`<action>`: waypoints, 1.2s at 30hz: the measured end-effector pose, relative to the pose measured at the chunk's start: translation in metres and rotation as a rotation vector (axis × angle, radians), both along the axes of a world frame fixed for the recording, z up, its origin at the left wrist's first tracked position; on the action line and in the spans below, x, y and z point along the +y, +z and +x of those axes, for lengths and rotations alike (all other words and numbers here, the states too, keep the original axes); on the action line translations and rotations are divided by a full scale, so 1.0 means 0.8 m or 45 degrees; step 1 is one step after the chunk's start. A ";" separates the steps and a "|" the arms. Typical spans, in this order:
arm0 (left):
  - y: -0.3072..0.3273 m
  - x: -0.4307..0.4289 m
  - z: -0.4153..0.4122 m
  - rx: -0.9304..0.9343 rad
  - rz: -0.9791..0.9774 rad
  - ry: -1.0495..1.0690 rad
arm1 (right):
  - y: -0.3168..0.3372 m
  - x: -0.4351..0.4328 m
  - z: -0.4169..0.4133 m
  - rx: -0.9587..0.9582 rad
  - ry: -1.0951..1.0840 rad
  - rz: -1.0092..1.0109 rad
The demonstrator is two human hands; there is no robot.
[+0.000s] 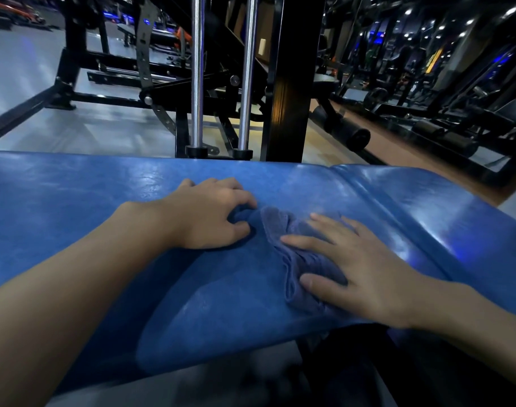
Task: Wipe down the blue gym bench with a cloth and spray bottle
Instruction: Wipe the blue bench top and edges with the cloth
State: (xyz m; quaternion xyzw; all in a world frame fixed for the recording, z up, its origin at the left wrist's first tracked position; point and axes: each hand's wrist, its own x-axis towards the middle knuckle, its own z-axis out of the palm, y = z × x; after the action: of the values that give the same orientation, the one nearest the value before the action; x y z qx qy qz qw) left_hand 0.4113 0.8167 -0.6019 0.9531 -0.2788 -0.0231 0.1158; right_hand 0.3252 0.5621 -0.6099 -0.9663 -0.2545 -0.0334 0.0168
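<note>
Both hands are down on the blue bench [89, 218]. The bunched cloth [283, 227] lies mid-frame between them. Left hand [209, 212], fingers curled, pinches the cloth's upper left end. Right hand [356, 268], fingers spread flat, presses on its lower right part.

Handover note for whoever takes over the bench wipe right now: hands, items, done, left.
Hands: the left hand grips one end of the cloth; the right hand lies flat, pressing the other end onto the bench.
Things: the cloth is bunched mid-pad near the seam; the spray bottle is not in view.
Done: cannot tell how much has been wiped.
Left: wipe across the pad and find the bottle.
</note>
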 end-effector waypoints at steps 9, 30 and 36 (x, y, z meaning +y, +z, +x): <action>-0.005 0.005 0.005 -0.037 -0.008 -0.020 | 0.004 -0.065 0.164 0.066 -0.507 0.204; -0.002 0.020 0.001 -0.085 0.045 0.081 | -0.002 0.001 0.046 0.051 -0.064 0.071; -0.005 0.021 0.001 -0.088 0.022 0.060 | 0.006 -0.035 0.172 0.045 -0.481 0.122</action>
State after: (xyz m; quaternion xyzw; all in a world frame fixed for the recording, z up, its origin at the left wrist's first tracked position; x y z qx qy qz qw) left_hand 0.4123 0.8333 -0.6063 0.9606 -0.2597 0.0103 0.0986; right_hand 0.4631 0.5341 -0.6052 -0.9955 -0.0662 -0.0310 0.0607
